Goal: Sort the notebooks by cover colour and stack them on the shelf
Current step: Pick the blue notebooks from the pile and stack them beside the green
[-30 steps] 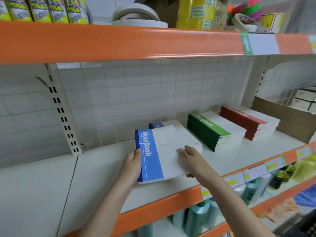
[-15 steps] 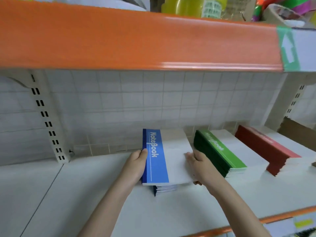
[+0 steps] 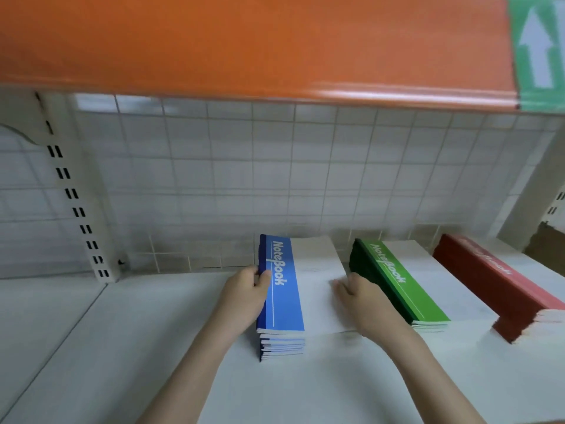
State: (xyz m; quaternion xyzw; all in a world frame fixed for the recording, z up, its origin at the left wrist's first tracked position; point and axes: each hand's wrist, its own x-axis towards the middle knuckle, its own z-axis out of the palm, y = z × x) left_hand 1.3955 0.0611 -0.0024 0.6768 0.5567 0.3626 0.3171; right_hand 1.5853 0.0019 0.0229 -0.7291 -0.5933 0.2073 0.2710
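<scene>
A blue-and-white notebook [image 3: 284,289] lies on top of the blue stack [image 3: 281,345] on the white shelf [image 3: 122,347]. My left hand [image 3: 244,296] grips its blue spine edge, thumb on the cover. My right hand [image 3: 363,301] holds its right edge, fingers curled on the white part of the cover. To the right stand a green stack [image 3: 397,286] and a red stack [image 3: 495,286], both against the tiled back wall.
An orange shelf front [image 3: 260,47] with a green arrow label [image 3: 536,50] hangs close overhead. A slotted white upright [image 3: 76,203] stands at the left. A cardboard box edge [image 3: 550,243] shows at far right. Bare shelf lies left of the blue stack.
Both hands carried the blue notebook back onto the blue stack, where it now sits squarely. The view has moved in closer and lower under the upper shelf.
</scene>
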